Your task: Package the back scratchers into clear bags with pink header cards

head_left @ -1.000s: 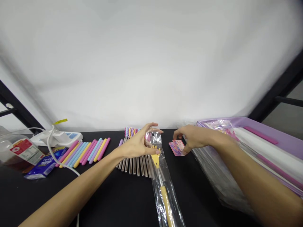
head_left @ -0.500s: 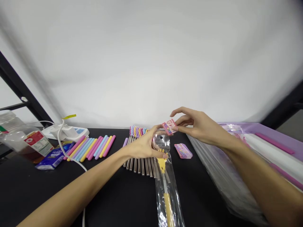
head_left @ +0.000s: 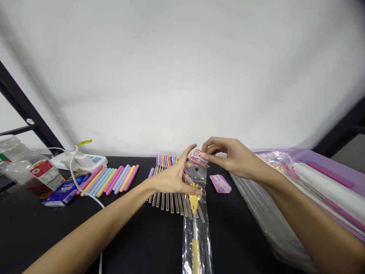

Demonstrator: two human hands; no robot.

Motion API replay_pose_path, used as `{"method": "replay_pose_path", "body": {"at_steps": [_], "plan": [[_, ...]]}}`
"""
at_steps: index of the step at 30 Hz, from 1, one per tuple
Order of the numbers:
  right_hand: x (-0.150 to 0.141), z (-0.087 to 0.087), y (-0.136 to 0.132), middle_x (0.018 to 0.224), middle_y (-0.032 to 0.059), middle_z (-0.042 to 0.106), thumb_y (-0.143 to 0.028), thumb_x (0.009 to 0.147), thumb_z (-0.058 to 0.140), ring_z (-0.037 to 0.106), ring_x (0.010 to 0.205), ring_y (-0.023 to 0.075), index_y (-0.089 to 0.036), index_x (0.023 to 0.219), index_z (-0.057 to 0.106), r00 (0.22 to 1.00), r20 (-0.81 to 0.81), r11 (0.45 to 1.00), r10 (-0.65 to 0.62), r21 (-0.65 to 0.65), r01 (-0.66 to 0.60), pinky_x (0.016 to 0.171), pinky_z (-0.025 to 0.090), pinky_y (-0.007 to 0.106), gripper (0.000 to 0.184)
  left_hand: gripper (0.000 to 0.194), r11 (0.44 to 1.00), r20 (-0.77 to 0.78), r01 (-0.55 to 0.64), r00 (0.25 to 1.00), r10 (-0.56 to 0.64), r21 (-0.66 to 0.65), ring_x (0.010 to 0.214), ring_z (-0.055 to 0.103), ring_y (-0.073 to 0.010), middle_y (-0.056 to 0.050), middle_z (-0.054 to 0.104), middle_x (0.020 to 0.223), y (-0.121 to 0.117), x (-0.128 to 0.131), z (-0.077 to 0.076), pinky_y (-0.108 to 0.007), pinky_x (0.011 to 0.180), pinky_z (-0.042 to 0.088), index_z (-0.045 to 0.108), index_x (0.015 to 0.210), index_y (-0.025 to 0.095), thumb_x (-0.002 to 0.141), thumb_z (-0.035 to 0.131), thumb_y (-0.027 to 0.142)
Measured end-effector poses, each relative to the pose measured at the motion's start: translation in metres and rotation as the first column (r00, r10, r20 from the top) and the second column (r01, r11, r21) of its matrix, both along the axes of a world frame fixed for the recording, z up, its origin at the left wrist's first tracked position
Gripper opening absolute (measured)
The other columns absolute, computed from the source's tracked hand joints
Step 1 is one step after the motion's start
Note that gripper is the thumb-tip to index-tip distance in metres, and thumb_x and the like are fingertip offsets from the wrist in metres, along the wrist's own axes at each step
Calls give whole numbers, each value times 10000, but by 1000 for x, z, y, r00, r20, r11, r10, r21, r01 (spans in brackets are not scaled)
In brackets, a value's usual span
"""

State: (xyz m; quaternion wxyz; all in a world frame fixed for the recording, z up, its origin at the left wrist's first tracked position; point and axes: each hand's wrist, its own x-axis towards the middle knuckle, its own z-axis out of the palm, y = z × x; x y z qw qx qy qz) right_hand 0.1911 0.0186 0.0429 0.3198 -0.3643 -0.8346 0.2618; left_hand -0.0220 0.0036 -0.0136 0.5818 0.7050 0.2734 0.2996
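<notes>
My left hand (head_left: 173, 179) is closed around the upper part of a clear plastic bag (head_left: 209, 255), its thumb across the front and its index finger raised. Inside the bag lies a yellow back scratcher (head_left: 194, 205) with a claw-like head, metal rod and yellow handle. My right hand (head_left: 225, 152) pinches a small pink printed card (head_left: 199, 157) at the bag's top flap, just above its hang hole. On the black table right of the bag rests a small stack of similar cards (head_left: 220, 183).
Several metal rods with coloured heads (head_left: 168, 201) lie behind my left hand. Several pastel handles (head_left: 114, 180) line up farther left, near a white cable (head_left: 74, 171), power strip (head_left: 88, 163), blue packet (head_left: 66, 190) and clear jar (head_left: 31, 171). A purple bin (head_left: 310, 154) stands at right.
My right hand has lowered the pink card slightly leftward onto the bag's top flap. The bag's lower end has swung left, and my left index finger has lifted.
</notes>
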Motion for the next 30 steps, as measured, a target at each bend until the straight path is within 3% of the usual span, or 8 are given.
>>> {"method": "replay_pose_path", "body": {"at_steps": [2, 6, 8, 12, 16, 22, 27, 30], "plan": [[0, 1, -1, 895, 46, 712, -337, 856, 593, 673, 820, 196, -209, 917, 622, 1000, 16, 1000, -10, 15, 10, 774, 522, 342, 144, 1176, 1000, -12, -18, 1000, 18, 2, 674, 656, -127, -187, 539, 1308, 1, -1, 1, -400, 701, 550, 34, 1527, 364, 672, 824, 199], [0, 4, -3, 866, 43, 718, -332, 861, 582, 673, 771, 197, -216, 948, 628, 996, 82, 1000, -20, -2, 20, 733, 535, 350, 152, 856, 1000, -90, -6, 996, 7, 14, 649, 642, -127, -144, 671, 1106, 2, -2, 6, -339, 651, 518, 347, 1428, 221, 705, 803, 255], [1, 4, -2, 875, 44, 715, -333, 852, 591, 668, 780, 194, -213, 926, 641, 996, 85, 1000, -16, 16, 15, 750, 531, 348, 150, 757, 1000, -117, -1, 993, 2, 10, 645, 647, -138, -135, 702, 1035, 2, -2, 8, -326, 633, 505, 424, 1365, 185, 712, 797, 270], [2, 2, 1, 850, 37, 683, -330, 810, 638, 638, 774, 179, -202, 960, 651, 999, 34, 1000, 10, 19, -11, 762, 515, 333, 197, 787, 998, -143, -66, 988, 64, -10, 760, 703, -206, -136, 724, 1023, 4, -2, 4, -356, 694, 523, 442, 1345, 181, 675, 837, 307], [3, -1, 3, 787, 20, 659, -345, 765, 689, 587, 692, 159, -194, 1064, 672, 997, 75, 999, 6, -41, -3, 671, 480, 312, 336, 653, 997, -145, -69, 987, 71, 20, 880, 714, -242, -121, 733, 1000, 7, -2, 2, -410, 820, 533, 550, 1267, 189, 690, 830, 316], [3, 4, 1, 846, 49, 729, -414, 862, 571, 627, 784, 194, -184, 888, 750, 991, 126, 991, 46, -127, -30, 682, 464, 317, 292, 635, 994, -152, -104, 983, 107, 30, 889, 714, -250, -113, 738, 955, 7, -2, 7, -454, 858, 535, 577, 1263, 176, 699, 823, 333], [2, -2, 7, 834, 64, 738, -411, 772, 682, 659, 802, 217, -166, 846, 737, 998, 65, 981, 5, -196, 8, 741, 500, 340, 262, 591, 997, -122, -73, 989, 77, 40, 972, 694, -250, -133, 715, 1074, 7, -2, 6, -436, 874, 538, 591, 1248, 172, 713, 811, 294], [3, -4, 9, 865, 61, 729, -417, 745, 715, 655, 817, 206, -168, 831, 714, 1000, 0, 988, 3, -154, -3, 792, 507, 349, 263, 564, 997, -100, -59, 993, 63, 44, 991, 688, -245, -130, 710, 1096, 9, -2, 3, -433, 883, 539, 602, 1235, 172, 722, 805, 288]]}}
